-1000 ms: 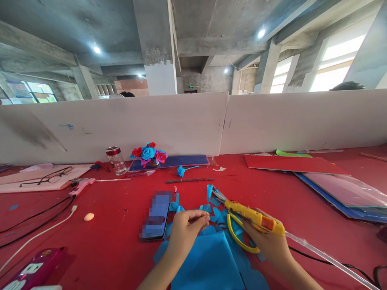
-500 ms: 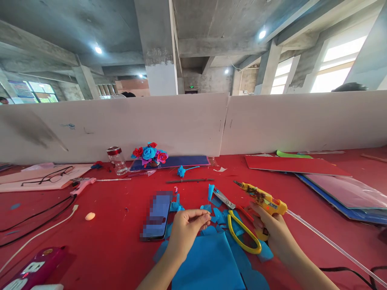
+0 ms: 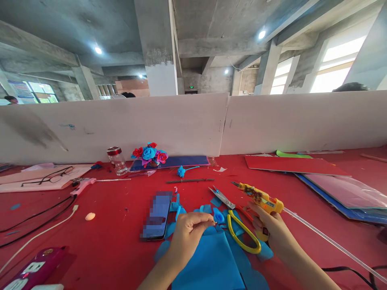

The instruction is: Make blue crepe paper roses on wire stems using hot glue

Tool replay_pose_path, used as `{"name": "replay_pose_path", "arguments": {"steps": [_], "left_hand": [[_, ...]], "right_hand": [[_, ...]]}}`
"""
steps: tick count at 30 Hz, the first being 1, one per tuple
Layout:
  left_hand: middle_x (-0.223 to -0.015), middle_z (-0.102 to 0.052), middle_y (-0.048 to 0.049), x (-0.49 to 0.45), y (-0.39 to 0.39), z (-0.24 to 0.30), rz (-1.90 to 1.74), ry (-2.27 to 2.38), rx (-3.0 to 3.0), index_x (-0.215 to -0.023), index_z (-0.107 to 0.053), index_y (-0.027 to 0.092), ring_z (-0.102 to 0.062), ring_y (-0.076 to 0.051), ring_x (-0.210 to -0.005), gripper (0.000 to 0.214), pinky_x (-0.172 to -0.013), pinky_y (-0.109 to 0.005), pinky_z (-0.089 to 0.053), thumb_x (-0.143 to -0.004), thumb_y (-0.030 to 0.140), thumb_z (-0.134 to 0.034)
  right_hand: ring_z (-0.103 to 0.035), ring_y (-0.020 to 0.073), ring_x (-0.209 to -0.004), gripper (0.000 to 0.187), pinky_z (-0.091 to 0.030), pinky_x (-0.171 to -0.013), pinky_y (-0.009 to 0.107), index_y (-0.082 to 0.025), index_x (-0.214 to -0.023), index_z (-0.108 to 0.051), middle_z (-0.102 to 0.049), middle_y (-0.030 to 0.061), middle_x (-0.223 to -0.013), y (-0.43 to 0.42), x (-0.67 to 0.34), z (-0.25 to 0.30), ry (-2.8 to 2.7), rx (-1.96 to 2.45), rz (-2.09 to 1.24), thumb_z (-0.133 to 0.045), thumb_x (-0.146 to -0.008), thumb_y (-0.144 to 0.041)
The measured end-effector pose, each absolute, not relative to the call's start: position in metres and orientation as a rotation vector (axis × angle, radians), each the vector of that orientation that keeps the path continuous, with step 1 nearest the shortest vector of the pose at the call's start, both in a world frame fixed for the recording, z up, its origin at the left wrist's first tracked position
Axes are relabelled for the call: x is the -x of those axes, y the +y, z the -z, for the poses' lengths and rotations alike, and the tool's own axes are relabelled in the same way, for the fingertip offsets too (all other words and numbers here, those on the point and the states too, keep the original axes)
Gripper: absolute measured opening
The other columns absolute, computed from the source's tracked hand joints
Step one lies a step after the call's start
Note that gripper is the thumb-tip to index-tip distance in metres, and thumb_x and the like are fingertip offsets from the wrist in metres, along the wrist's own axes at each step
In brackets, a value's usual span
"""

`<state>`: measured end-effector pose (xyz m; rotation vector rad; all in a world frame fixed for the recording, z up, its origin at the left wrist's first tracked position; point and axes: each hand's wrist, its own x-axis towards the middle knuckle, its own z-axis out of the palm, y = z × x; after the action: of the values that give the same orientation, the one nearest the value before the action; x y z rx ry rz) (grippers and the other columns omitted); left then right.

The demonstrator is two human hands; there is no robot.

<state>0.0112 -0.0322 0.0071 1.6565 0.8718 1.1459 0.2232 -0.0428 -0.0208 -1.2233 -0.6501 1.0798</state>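
My left hand pinches the base of a small curled blue paper flower piece between thumb and fingertips. Its open cup faces me, just above the blue cut petals. My right hand is wrapped round the grip of a yellow hot glue gun, its dark nozzle pointing left. A long clear glue stick sticks out of its back. Between the hands lie scissors with yellow and red handles. A blue sheet and loose blue petals lie underneath.
A phone lies left of my left hand. Behind are a blue flower on a stem, a dark thin rod, a flower bouquet and a glass jar. A pink glue gun and power strip are leftward; sheets rightward.
The blue flower piece, upright above my left fingers before, has tipped down toward me and to the right. My left hand has shifted slightly right; the glue gun has moved slightly left.
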Motion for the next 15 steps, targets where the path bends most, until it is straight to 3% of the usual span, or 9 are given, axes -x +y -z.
{"name": "replay_pose_path", "arguments": {"steps": [9, 15], "left_hand": [[-0.081, -0.073, -0.0006, -0.002, -0.024, 0.001, -1.312, 0.884, -1.822, -0.076, -0.073, 0.030, -0.068, -0.023, -0.078, 0.016, -0.072, -0.031, -0.054, -0.076, 0.021, -0.060], [-0.082, -0.073, -0.0024, 0.000, -0.018, 0.002, -1.365, 0.993, -1.761, -0.077, -0.073, 0.027, -0.068, -0.023, -0.077, 0.012, -0.069, -0.031, -0.055, -0.074, 0.024, -0.062]], "right_hand": [[-0.049, 0.0115, -0.041, 0.015, -0.039, -0.039, 0.022, -0.018, -0.059, -0.052, -0.054, -0.0005, -0.049, -0.010, -0.284, 0.020, -0.859, 1.358, -1.063, -0.060, -0.062, -0.030], [-0.054, 0.0153, -0.042, 0.016, -0.042, -0.042, 0.026, -0.015, -0.050, -0.058, -0.060, 0.0042, -0.049, 0.006, -0.333, 0.031, -0.966, 1.510, -0.868, -0.059, -0.058, -0.029]]}}
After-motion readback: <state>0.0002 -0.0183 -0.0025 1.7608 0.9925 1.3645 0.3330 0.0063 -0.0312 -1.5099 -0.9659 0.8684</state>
